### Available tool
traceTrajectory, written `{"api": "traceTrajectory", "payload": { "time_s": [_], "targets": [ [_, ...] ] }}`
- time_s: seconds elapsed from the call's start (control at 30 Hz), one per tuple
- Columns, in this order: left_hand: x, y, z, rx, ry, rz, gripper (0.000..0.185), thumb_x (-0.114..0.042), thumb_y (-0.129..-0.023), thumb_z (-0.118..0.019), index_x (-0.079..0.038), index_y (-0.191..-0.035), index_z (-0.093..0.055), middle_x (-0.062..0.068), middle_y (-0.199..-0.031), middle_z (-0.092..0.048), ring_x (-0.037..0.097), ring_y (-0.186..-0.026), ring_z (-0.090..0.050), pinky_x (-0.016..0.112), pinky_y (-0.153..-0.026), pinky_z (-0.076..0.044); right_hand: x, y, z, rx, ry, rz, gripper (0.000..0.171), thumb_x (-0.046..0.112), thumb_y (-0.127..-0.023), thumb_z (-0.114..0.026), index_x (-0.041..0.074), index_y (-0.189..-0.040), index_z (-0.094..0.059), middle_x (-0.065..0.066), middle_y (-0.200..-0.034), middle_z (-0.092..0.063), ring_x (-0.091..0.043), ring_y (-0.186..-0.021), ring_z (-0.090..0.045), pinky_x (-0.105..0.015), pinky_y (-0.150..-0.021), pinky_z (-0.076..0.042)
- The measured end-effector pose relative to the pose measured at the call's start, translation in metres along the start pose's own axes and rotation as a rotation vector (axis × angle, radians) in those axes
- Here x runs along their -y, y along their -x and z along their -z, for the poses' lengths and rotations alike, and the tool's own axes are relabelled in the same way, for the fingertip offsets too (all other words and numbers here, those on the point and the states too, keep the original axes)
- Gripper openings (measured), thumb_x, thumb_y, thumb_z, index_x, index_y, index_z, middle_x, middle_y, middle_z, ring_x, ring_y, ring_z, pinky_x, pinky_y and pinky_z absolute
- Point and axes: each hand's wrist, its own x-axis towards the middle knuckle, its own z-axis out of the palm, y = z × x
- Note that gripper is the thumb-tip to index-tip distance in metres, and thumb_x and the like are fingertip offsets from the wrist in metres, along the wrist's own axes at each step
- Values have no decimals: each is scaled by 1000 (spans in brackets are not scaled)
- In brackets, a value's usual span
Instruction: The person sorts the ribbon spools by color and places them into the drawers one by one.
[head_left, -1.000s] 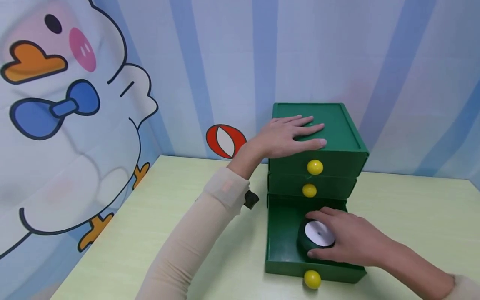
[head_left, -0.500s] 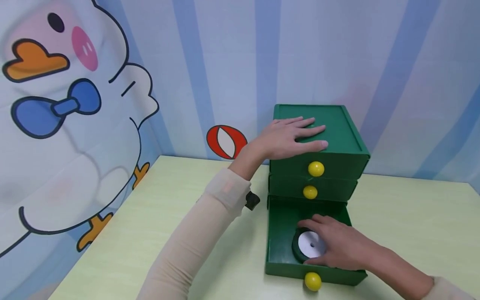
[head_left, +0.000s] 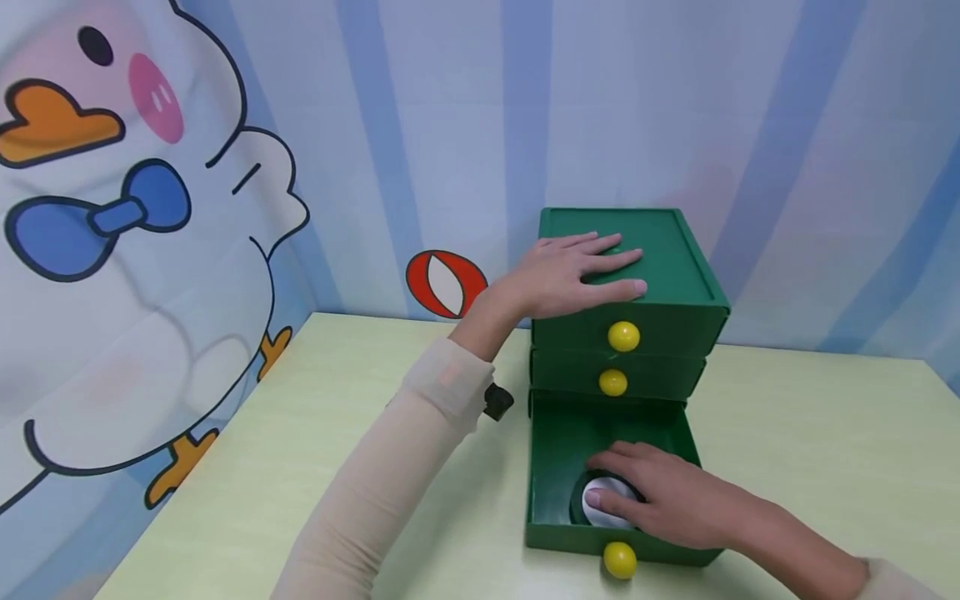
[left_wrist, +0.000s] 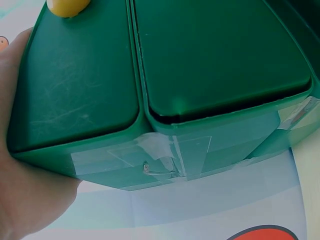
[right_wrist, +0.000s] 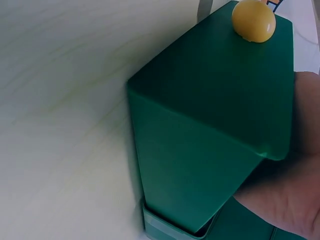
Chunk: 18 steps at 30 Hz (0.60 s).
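A green three-drawer cabinet (head_left: pixel 663 250) with yellow knobs stands on the table. My left hand (head_left: pixel 573 275) lies on its top with the fingers spread; the left wrist view shows that hand (left_wrist: pixel 30 200) against the cabinet's side. The bottom drawer (head_left: pixel 553 458) is pulled out. In it, near the front wall, lies a round dark-rimmed disc with a white face (head_left: pixel 597 517). My right hand (head_left: pixel 671 496) rests over this disc, thumb laid across the white face, other fingers at the far rim. In the right wrist view the drawer (right_wrist: pixel 210 95) hides those fingers.
The two upper drawers are closed, with yellow knobs (head_left: pixel 624 337) in front. A small black object (head_left: pixel 498 402) shows beside my left sleeve. A pale yellow table (head_left: pixel 810 417) spreads around the cabinet. Behind hangs a striped blue cloth with a cartoon duck (head_left: pixel 150 350).
My right hand has moved slightly left and toward me with the disc, which now lies nearer the drawer front. The thumb has shifted from the disc's near edge onto its face. My left hand stays put.
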Motion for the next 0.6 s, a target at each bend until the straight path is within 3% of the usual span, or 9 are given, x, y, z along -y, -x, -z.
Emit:
{"api": "traceTrajectory", "payload": {
  "time_s": [0.17, 0.33, 0.47, 0.6],
  "targets": [
    [3, 0, -1, -4, -2, 3, 70, -70, -106, -39, -44, -169, -22, -15, -178, -12, 14, -165, -7, 45, -133, -9, 3, 1, 0, -14, 25, -4, 55, 57, -105, -58, 17, -142, -65, -2, -134, -63, -25, -115, -60, -61, -101, -54],
    [3, 0, -1, 1, -7, 12, 70, -70, -106, -39, -44, -169, -22, -15, -178, -11, 14, -166, -7, 45, -133, -9, 11, 10, 3, -169, 1, 33, 49, 56, -106, -59, 20, -137, -68, 0, -137, -63, -24, -121, -61, -56, -101, -56],
    [3, -1, -1, -2, -1, 7, 70, -70, -106, -39, -43, -169, -22, -14, -178, -12, 14, -166, -7, 46, -133, -10, 21, 24, 8, -297, -237, 47, 34, 42, -108, -61, 16, -129, -70, 0, -129, -67, -19, -110, -64, -37, -91, -60],
    [2, -1, -2, 1, 2, 7, 70, -70, -106, -39, -43, -169, -22, -15, -178, -11, 15, -166, -6, 46, -133, -8, 20, 35, 10, -217, -621, 27, 35, 33, -113, -55, 5, -128, -66, -11, -118, -69, -26, -100, -66, -32, -82, -60]
  ]
}}
